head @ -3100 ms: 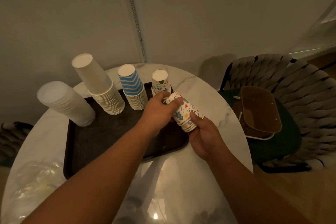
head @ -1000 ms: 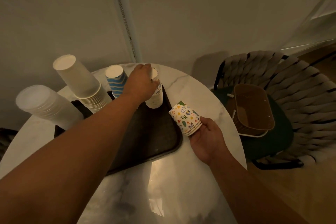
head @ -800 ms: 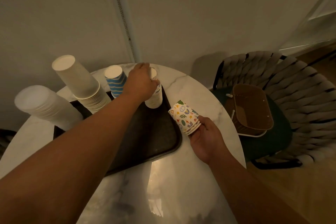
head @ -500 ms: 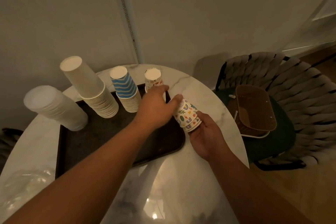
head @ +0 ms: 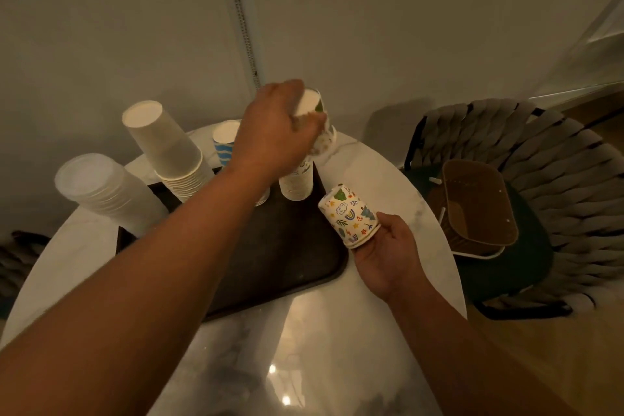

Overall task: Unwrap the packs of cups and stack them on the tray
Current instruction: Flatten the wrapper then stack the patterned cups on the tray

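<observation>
left hand [head: 270,135] pinching one patterned cup [head: 319,127] above the stack [head: 297,181] on the tray [head: 304,260], right hand [head: 385,253] wrapped round a short cup stack [head: 351,218] — tilted, over the table [head: 388,179]

Dim, warm yellow-brown cast overall. Light is overhead: two small hot glare spots plus a broad sheen on the glossy bench [head: 341,341] near the bottom edge. Left hand [head: 270,135] and the cup [head: 320,121] it holds are motion-blurred; right hand [head: 388,253] is sharp. Wide-angle bend at the edges, wall lines curve. Tray [head: 287,257] is nearly black, detail lost. Soft shadow on the wall behind the chair [head: 540,179].
</observation>
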`<action>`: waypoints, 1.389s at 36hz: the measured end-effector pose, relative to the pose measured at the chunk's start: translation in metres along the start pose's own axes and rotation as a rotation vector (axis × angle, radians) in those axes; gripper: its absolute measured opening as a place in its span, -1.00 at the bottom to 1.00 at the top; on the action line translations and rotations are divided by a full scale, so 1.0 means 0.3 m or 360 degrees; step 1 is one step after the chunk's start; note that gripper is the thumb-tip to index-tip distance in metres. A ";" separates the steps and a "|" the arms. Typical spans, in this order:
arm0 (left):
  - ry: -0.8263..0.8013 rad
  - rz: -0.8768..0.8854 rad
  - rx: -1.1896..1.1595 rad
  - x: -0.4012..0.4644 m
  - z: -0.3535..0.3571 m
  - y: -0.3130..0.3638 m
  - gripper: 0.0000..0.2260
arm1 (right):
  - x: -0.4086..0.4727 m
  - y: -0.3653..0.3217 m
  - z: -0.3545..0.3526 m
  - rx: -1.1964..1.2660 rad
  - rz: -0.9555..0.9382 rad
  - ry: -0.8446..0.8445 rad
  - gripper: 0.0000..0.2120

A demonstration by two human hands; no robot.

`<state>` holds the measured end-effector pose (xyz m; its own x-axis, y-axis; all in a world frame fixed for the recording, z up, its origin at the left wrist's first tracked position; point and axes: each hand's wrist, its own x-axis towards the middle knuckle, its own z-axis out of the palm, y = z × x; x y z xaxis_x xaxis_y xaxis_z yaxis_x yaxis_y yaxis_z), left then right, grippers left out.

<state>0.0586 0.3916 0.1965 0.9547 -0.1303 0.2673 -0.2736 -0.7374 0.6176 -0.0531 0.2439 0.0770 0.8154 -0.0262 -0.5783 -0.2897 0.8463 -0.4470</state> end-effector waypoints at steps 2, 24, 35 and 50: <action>0.0000 0.0031 0.0160 0.047 0.002 -0.024 -0.48 | 0.004 0.001 -0.006 -0.0001 0.0010 0.0023 -0.71; -0.0224 -0.0089 0.0364 0.036 0.159 -0.152 -0.50 | 0.017 -0.014 -0.033 -0.0059 0.0046 0.0042 -0.68; -0.0670 -0.0397 -0.0301 -0.214 0.143 -0.081 -0.46 | 0.002 0.008 0.037 -0.0114 -0.0005 -0.0128 -0.66; 0.0068 0.0070 0.0099 0.000 -0.067 0.001 -0.48 | 0.004 0.022 0.018 -0.0009 -0.0040 0.0053 -0.74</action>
<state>0.0562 0.4046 0.2116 0.9357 -0.1361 0.3256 -0.3062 -0.7716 0.5576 -0.0512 0.2525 0.0770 0.8055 -0.0651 -0.5890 -0.2722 0.8422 -0.4654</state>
